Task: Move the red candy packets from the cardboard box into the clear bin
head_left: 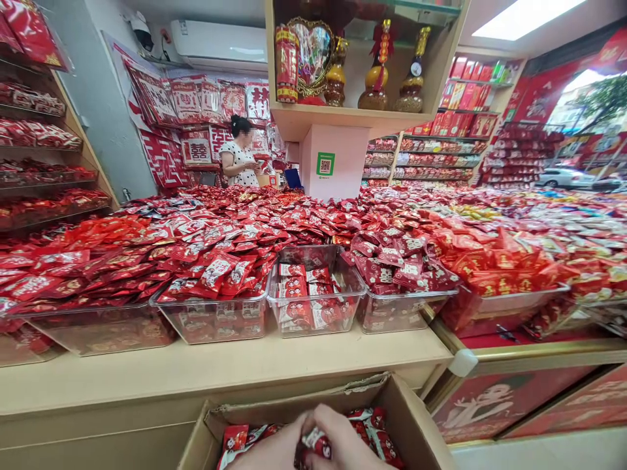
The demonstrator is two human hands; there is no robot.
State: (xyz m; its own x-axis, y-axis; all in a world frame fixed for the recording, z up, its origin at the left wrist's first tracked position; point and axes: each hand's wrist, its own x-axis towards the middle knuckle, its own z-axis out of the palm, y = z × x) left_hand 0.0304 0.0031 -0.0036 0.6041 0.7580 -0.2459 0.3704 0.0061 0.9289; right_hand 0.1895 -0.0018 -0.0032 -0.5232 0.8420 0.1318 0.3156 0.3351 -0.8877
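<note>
My left hand (274, 449) and my right hand (343, 438) are together over an open cardboard box (422, 424) at the bottom of the view. Between them, both hands close around small red packets (316, 444), partly covered by the fingers. More red packets (236, 436) lie inside the box. Beyond the box, on the counter (206, 365), is a clear plastic bin (318, 307), partly filled with red packets (296, 287) in stacked rows.
Heaped bins of red packets (215, 267) and dark red packets (396, 258) flank the partly filled bin. A display cabinet (343, 117) hangs over a pillar (337, 143). A person (240, 156) stands behind the counter. A glass case (514, 405) is at the right.
</note>
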